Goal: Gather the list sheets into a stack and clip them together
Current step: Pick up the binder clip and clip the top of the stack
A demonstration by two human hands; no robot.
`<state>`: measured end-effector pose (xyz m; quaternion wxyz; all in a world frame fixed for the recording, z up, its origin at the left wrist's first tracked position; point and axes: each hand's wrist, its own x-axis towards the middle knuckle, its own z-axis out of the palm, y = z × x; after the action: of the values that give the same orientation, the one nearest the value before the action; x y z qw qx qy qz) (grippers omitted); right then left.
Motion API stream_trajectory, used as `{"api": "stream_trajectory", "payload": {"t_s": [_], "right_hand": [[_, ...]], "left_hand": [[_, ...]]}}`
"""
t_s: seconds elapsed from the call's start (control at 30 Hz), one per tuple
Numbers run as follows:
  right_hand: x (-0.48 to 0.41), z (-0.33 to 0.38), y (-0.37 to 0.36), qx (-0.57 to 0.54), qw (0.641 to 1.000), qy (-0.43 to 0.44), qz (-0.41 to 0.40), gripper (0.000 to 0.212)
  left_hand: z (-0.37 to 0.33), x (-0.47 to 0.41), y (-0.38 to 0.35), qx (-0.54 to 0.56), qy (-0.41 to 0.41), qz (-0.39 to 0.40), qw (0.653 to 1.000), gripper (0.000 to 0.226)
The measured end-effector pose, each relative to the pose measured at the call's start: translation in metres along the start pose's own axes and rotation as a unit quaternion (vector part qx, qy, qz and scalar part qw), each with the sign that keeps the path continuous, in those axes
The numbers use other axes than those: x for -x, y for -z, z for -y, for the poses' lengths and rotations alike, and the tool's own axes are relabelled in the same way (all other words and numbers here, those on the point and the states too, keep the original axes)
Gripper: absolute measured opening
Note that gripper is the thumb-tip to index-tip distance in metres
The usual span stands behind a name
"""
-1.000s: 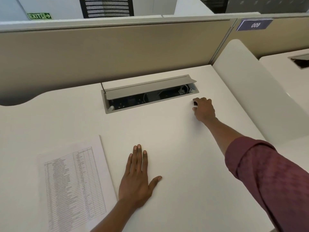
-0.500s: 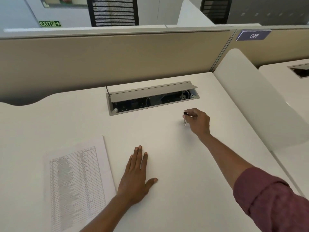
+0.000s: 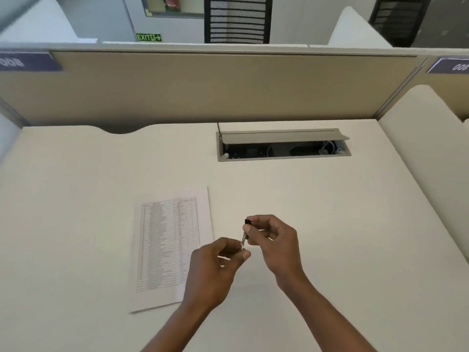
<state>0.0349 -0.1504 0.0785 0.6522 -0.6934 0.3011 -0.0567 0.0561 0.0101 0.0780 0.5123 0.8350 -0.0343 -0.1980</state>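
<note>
A stack of white list sheets [image 3: 170,247] printed with a table lies flat on the white desk [image 3: 330,224], left of my hands. A small binder clip [image 3: 245,234] with a black body and silver wire handles hangs in the air above the desk. My right hand [image 3: 275,243] pinches its black body from the right. My left hand [image 3: 215,271] is raised below it, with thumb and fingers closed on the ends of the wire handles. My left hand covers the lower right corner of the sheets.
An open cable box [image 3: 283,146] with a raised grey lid is set into the desk at the back. A beige partition [image 3: 203,90] closes the far side. A white side panel [image 3: 431,153] stands at the right.
My right hand carried the binder clip from near the cable box back toward me. My left hand lifted off the desk and took hold of the clip's handles. The view shifted right.
</note>
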Motion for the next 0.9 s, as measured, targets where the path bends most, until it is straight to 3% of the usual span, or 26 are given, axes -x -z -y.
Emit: {"api": "stream_trajectory", "payload": {"t_s": [0.5,0.9], "right_hand": [[0.053,-0.003,-0.043,-0.005,0.997,-0.047,0.053,0.014],[0.061,-0.003,-0.045,-0.025,0.995,-0.076,0.052,0.012]], "left_hand": [[0.025,0.065,0.034,0.08,0.037,-0.149,0.985,0.009],[0.021,0.071,0.037,0.053,0.068,-0.134,0.987,0.009]]}}
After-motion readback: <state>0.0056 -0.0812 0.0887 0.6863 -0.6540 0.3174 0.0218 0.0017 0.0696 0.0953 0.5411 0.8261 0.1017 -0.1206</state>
